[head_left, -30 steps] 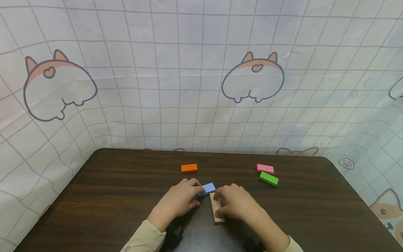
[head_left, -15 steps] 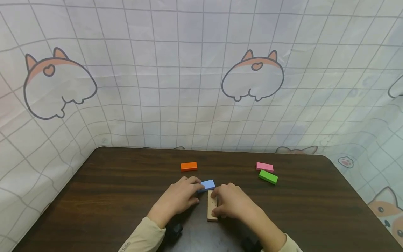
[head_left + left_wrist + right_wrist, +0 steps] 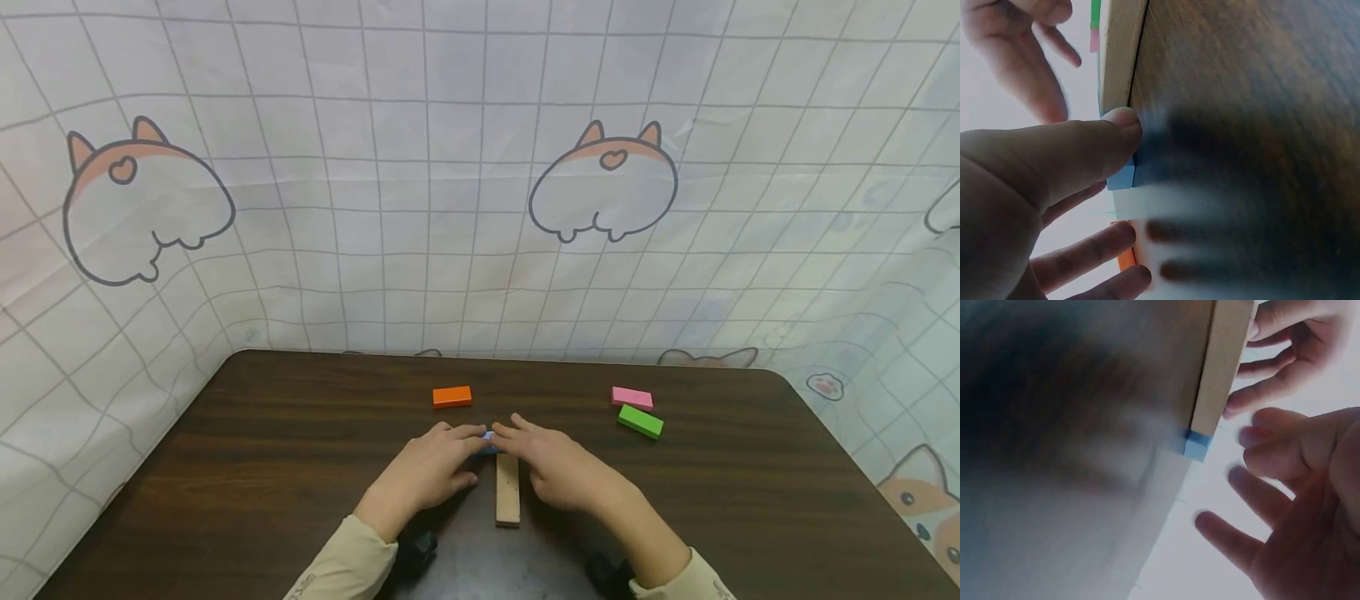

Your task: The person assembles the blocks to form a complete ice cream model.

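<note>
Near the middle of the table in the head view, a light blue block (image 3: 489,442) lies crosswise, mostly covered by fingertips of both hands. A plain wooden block (image 3: 507,492) runs from it toward the person, its far end right at the blue one. My left hand (image 3: 423,471) has its index fingertip over the blue block's left end, thumb apart below. From the right, my right hand (image 3: 558,467) reaches over with extended fingers, thumb beside the wooden block. In the right wrist view, the blue block's end (image 3: 1197,447) sits just beyond the wooden block (image 3: 1219,369).
An orange block (image 3: 452,397) lies farther back on the dark wood-grain table (image 3: 262,467). At back right, a green block (image 3: 641,422) lies close in front of a pink block (image 3: 632,397). A white gridded cloth (image 3: 450,208) with cartoon animals hangs behind the table.
The wooden block has been turned a little to point straight toward the person. My right hand has let go of it and stretched its fingers over the blue block. The left hand has barely moved.
</note>
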Demonstrator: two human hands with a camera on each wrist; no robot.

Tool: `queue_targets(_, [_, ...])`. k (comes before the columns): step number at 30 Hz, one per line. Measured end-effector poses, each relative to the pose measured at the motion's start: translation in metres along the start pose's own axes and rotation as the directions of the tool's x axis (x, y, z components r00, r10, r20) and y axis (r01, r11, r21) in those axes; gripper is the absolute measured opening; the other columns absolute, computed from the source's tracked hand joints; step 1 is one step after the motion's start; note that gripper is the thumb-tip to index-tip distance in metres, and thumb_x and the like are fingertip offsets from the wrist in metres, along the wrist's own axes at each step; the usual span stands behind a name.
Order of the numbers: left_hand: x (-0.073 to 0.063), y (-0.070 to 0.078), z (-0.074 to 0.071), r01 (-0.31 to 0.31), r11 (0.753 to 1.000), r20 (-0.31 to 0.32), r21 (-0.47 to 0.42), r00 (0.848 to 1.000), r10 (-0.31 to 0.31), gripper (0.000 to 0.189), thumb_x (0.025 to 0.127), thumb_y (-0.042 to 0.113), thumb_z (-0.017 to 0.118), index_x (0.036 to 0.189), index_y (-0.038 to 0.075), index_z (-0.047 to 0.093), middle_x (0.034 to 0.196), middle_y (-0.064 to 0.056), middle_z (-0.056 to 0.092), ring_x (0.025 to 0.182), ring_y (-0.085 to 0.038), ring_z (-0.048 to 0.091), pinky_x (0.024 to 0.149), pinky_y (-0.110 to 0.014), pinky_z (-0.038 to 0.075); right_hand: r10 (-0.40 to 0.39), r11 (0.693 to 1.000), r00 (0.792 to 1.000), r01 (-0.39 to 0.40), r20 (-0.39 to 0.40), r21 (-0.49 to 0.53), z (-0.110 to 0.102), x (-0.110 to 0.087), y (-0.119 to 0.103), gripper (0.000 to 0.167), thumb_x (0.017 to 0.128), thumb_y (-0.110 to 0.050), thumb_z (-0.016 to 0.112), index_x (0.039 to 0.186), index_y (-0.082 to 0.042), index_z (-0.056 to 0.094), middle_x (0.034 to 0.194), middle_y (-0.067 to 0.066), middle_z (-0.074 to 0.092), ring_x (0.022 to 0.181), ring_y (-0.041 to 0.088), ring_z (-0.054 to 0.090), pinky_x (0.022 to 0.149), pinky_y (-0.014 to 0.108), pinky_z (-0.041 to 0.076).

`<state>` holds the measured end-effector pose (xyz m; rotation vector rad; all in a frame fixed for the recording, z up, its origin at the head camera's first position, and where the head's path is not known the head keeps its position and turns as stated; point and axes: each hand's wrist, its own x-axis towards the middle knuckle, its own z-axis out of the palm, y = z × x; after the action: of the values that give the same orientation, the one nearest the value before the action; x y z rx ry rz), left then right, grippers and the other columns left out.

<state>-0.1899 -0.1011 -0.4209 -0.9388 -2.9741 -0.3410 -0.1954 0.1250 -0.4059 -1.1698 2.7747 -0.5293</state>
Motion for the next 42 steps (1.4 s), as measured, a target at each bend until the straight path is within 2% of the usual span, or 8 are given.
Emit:
queue_targets(2, [0.000,0.000,0.000,0.007,1.000,0.004,0.001,1.000,-0.007,0.051,0.090,0.028,0.076,0.138,0.019,0.062,0.149,-0.002,0.051,0.122,-0.028,0.055,0.081,-0.054,0.056,0.010,1.000,0.999,-0.010,0.050,0.006,-0.001,-0.001,0.000,0.053,0.093,0.011,0.046,0.143,-0.004,0.054,0.150,0.013,0.050,0.140,0.035,0.043,0.109,0.051,0.041])
queue_targets(5, [0.002,-0.001,0.001,0.011,1.000,-0.002,0.006,1.000,-0.011,0.048,0.090,0.029,0.076,0.135,0.019,0.064,0.149,-0.002,0.052,0.121,-0.029,0.055,0.080,-0.056,0.055,0.051,0.999,0.995,-0.052,0.086,0.007,-0.002,-0.003,0.001,0.049,0.095,0.007,0.046,0.142,-0.004,0.055,0.148,0.013,0.052,0.135,0.031,0.051,0.107,0.050,0.043])
queue_targets(13, [0.001,0.000,0.003,0.003,1.000,0.013,-0.011,1.000,-0.003,0.047,0.092,0.031,0.073,0.136,0.017,0.063,0.147,-0.002,0.052,0.121,-0.028,0.054,0.080,-0.056,0.055,0.063,0.998,0.993,-0.063,0.095,-0.003,-0.004,-0.003,0.004,0.050,0.091,0.006,0.050,0.139,-0.004,0.058,0.142,0.010,0.058,0.126,0.028,0.059,0.103,0.048,0.048])
queue_targets(20, [0.001,0.002,0.007,-0.013,1.000,0.022,-0.026,1.000,0.014,0.048,0.096,0.035,0.067,0.140,0.018,0.059,0.152,-0.001,0.048,0.120,-0.027,0.055,0.083,-0.048,0.055,0.057,0.998,0.992,-0.058,0.113,0.007,-0.009,-0.005,0.006,0.045,0.089,0.001,0.059,0.133,-0.005,0.062,0.133,0.007,0.065,0.102,0.019,0.065,0.092,0.044,0.054])
queue_targets(25, [0.002,0.003,0.008,-0.020,1.000,0.026,-0.019,0.999,0.021,0.050,0.097,0.037,0.066,0.143,0.020,0.057,0.153,0.000,0.046,0.119,-0.026,0.055,0.087,-0.045,0.054,0.061,0.998,0.990,-0.064,0.129,0.020,-0.011,-0.006,0.008,0.043,0.090,-0.005,0.065,0.133,-0.005,0.062,0.132,0.006,0.065,0.108,0.019,0.065,0.094,0.046,0.053])
queue_targets(34, [0.002,0.007,0.005,-0.016,0.999,0.041,-0.028,0.999,0.018,0.051,0.096,0.039,0.065,0.143,0.020,0.058,0.152,0.000,0.048,0.121,-0.026,0.054,0.088,-0.052,0.053,0.091,0.994,0.985,-0.098,0.147,0.040,-0.012,-0.006,0.010,0.048,0.091,-0.023,0.073,0.134,-0.006,0.063,0.134,0.006,0.065,0.120,0.025,0.062,0.100,0.048,0.050])
queue_targets(42, [0.001,0.008,0.003,-0.020,1.000,0.042,-0.018,0.999,0.021,0.052,0.095,0.043,0.067,0.141,0.020,0.059,0.150,0.000,0.050,0.123,-0.027,0.053,0.088,-0.054,0.053,0.090,0.993,0.982,-0.102,0.167,0.061,-0.013,-0.006,0.009,0.060,0.082,-0.041,0.081,0.131,-0.008,0.065,0.131,0.003,0.066,0.117,0.021,0.063,0.100,0.046,0.051])
